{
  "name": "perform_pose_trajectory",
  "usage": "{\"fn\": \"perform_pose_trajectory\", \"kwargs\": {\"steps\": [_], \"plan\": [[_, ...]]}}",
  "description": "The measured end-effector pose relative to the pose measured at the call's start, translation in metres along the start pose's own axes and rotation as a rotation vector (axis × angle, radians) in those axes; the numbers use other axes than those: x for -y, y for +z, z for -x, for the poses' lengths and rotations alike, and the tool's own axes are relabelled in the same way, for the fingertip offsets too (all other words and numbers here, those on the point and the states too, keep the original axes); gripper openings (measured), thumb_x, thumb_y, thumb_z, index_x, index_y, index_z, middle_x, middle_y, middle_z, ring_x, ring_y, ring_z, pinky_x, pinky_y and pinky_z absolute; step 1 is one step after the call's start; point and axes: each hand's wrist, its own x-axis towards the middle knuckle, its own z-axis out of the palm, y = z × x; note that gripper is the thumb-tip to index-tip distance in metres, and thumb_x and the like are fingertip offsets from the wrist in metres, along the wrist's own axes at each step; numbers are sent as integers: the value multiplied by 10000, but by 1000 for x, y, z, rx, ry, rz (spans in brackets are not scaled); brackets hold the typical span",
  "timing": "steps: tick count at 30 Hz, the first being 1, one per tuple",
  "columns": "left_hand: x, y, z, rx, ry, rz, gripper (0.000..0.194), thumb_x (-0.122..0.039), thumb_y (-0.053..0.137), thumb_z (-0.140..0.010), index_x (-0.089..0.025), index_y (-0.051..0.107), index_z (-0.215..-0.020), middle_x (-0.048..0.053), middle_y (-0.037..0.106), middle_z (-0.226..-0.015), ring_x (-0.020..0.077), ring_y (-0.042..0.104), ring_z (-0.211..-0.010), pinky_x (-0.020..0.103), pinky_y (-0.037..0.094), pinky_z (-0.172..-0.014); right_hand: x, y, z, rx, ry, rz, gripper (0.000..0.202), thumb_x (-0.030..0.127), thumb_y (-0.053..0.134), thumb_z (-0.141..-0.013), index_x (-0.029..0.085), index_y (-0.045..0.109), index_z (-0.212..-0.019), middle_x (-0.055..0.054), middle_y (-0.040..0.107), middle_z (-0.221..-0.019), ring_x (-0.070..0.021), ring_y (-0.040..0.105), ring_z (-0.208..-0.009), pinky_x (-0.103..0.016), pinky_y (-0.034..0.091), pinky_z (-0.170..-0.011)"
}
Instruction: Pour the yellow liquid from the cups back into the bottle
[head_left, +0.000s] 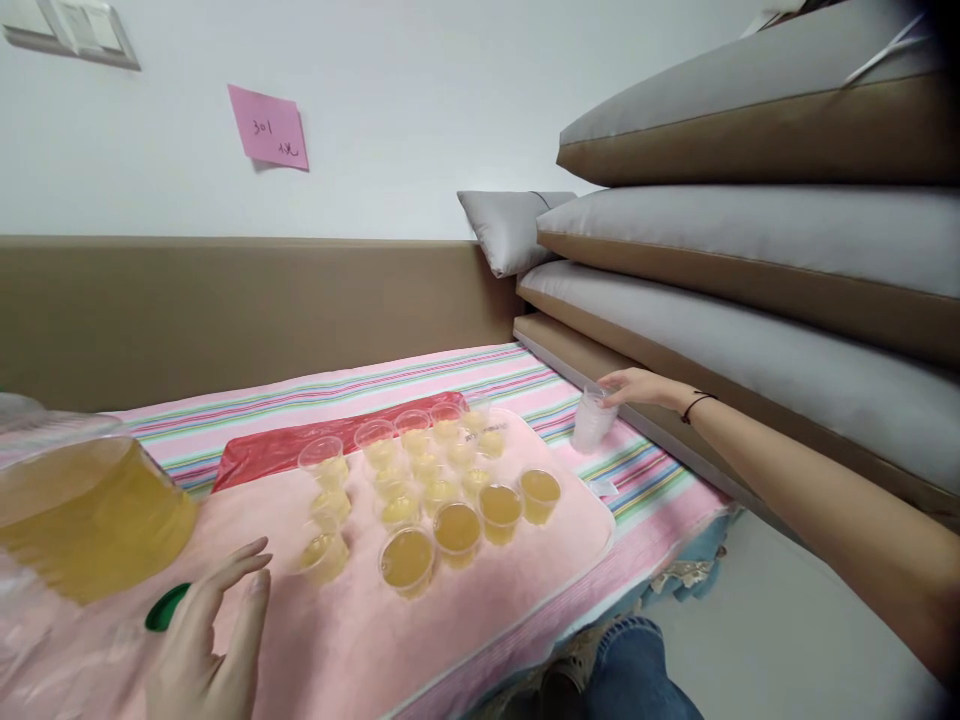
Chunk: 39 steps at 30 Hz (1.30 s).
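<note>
My right hand [634, 388] reaches to the far right, its fingers closed at the top rim of a stack of clear plastic cups [592, 425] standing on the striped cloth. My left hand [214, 640] is held over the pink mat [337, 650], thumb and fingers apart, with nothing in it. Beside its fingers lies a green cap [166, 607]. Several clear cups of yellow liquid stand in rows on the mat; a front one [406, 560] looks fuller than those behind. At the left lies a large clear container [97, 510] of yellow liquid, partly cut off.
A red plastic packet [277, 450] lies behind the cups. Grey and brown cushions [750, 230] are stacked along the right, beside the striped cloth [420, 380]. A brown padded board [247, 310] runs along the back wall. The cloth's front edge hangs above the person's knee [637, 670].
</note>
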Motion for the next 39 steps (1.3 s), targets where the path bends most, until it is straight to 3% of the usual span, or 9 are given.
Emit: {"fn": "perform_pose_trajectory", "kwargs": {"steps": [6, 11, 19, 39], "plan": [[0, -1, 0, 22, -58, -26, 448, -631, 466, -869, -273, 626, -1086, 72, 666, -1261, 326, 580, -1233, 352, 511, -680, 1, -9, -6, 36, -13, 20, 816, 456, 858, -524, 179, 685, -1272, -154, 648, -1349, -407, 579, -1252, -440, 464, -1073], [-4, -2, -1, 24, -59, -28, 439, -622, 475, -868, -276, 621, -1095, 66, 667, -1257, 317, 585, -1228, 368, 522, -723, 4, -17, -8, 42, -4, 26, 823, 438, 821, -562, 148, 647, -1313, -169, 616, -1388, -387, 567, -1273, -430, 442, -1092], [-10, -1, 0, 29, -92, -33, 434, -619, 490, -854, -290, 621, -1104, 53, 671, -1261, 313, 583, -1242, 306, 491, -566, 7, -7, 4, 17, 11, 41, 687, 444, 782, -582, 138, 699, -1191, -169, 677, -1275, -376, 618, -1184, -431, 492, -1026], [-23, -3, 0, -1, -133, -3, 436, -578, 529, -803, -259, 631, -1081, 75, 676, -1250, 332, 576, -1253, 294, 513, -537, 0, -3, 11, -36, 20, 49, 547, 403, 767, -550, 161, 709, -1038, -123, 703, -1109, -317, 642, -1051, -386, 504, -916]]}}
